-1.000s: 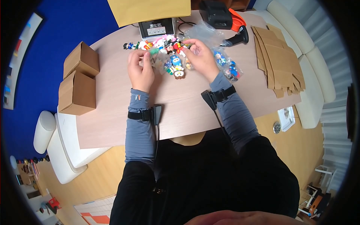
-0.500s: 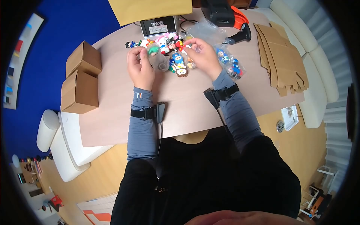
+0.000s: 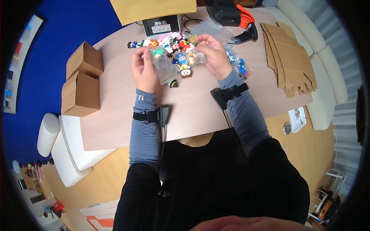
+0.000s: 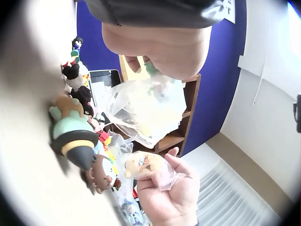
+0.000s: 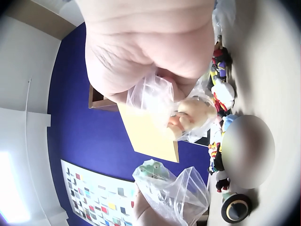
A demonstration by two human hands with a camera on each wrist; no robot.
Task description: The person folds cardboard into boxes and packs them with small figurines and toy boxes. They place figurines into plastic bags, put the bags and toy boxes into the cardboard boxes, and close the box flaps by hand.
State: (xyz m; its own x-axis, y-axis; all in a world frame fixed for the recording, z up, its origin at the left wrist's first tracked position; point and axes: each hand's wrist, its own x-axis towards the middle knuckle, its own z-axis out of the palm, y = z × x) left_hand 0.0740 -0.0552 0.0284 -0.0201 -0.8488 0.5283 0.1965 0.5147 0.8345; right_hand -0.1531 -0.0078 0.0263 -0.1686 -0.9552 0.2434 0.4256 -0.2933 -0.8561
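Observation:
My left hand [image 3: 144, 71] pinches a clear plastic bag [image 3: 166, 71] near its top, and the bag hangs over the table. A green figurine [image 5: 151, 169] with round eyes shows through the plastic beside those fingers. My right hand [image 3: 216, 59] grips a smaller clear bag [image 5: 153, 96] holding a cream and orange figurine [image 5: 193, 113]. Below the left hand's bag lies a figurine with a pointed black hat [image 3: 173, 83] banded in yellow. Close by sit a brown figurine with a white face [image 3: 185, 72] and a blue one [image 3: 181, 58].
Several more colourful figurines [image 3: 154, 43] crowd the table's far middle, with bagged ones [image 3: 242, 71] at the right. Behind stand a white and black device [image 3: 162, 26] and a black scanner [image 3: 246, 34]. Two cardboard boxes [image 3: 81, 94] stand left; flattened cardboard [image 3: 291, 61] lies right.
The bag in my left hand hangs longer and lower, and the black-hatted figurine now shows on the table beneath it. My right hand has shifted slightly right, with its bag more visible.

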